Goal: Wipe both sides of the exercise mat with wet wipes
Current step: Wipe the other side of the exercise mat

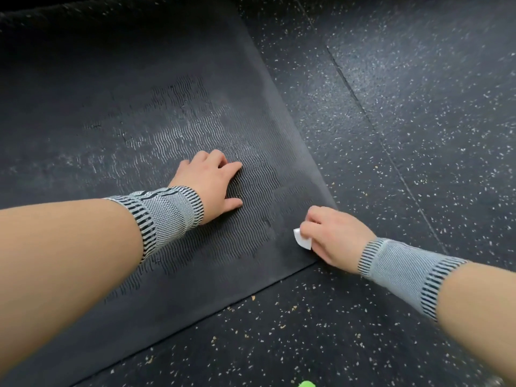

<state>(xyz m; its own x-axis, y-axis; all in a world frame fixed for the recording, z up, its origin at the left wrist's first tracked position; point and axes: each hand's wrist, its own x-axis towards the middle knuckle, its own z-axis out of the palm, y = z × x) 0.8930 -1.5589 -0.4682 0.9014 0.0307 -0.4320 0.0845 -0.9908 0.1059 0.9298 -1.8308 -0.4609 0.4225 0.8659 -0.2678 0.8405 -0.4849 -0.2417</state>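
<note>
Right hand fingers clench wet wipe, mostly hidden; left hand fingers released on mat.

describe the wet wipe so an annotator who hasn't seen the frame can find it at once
Start from the dark ribbed exercise mat on the speckled floor and follow it to its near right corner. The right hand rests there, fingers curled over the wet wipe. It is the only white thing in view, a small folded piece poking out under the hand.
</note>
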